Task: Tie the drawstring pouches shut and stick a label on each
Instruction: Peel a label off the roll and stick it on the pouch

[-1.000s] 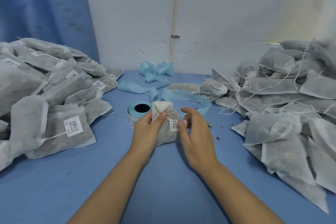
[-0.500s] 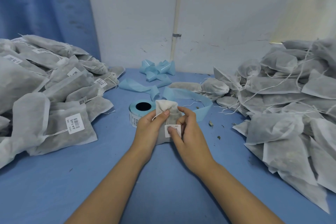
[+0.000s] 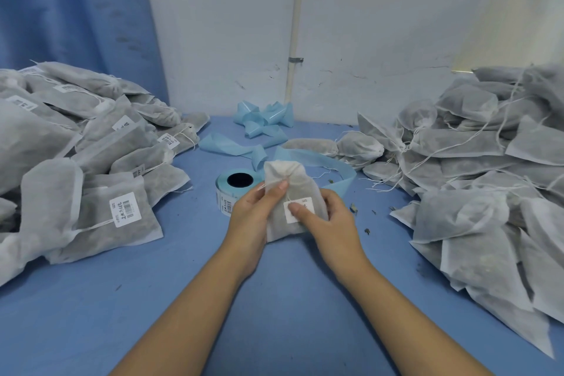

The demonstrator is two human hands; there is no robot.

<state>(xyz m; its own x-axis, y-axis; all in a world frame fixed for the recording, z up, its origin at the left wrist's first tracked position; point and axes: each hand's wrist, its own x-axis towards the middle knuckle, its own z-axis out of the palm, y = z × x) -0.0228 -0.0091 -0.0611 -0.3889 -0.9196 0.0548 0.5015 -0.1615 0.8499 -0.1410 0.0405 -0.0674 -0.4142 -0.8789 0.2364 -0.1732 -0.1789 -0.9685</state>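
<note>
Pouch (image 3: 302, 188), filled, cinched: left hand (image 3: 248, 214) grips neck, right hand (image 3: 332, 220) pinches it at its label (image 3: 307, 203).

In the middle of the frame the left hand (image 3: 253, 217) held a pouch (image 3: 294, 174) upright, with the thumb lying just under its gathered neck. The right hand (image 3: 332, 223) gripped the pouch from the right side, and its thumb pressed on a white label (image 3: 305, 206) on the front of the pouch. Just behind the hands a label roll (image 3: 235, 189) lay on the blue table (image 3: 152, 299), and a loose blue strip (image 3: 262, 122) curled from there toward the wall (image 3: 366, 24). At the left of the frame was the left pile (image 3: 76, 162) of pouches, many with labels. At the right was the right pile (image 3: 488, 177), with loose strings and no labels visible. A blue curtain (image 3: 70, 15) hung at upper left, and a white pipe (image 3: 294, 24) ran up the wall.
</note>
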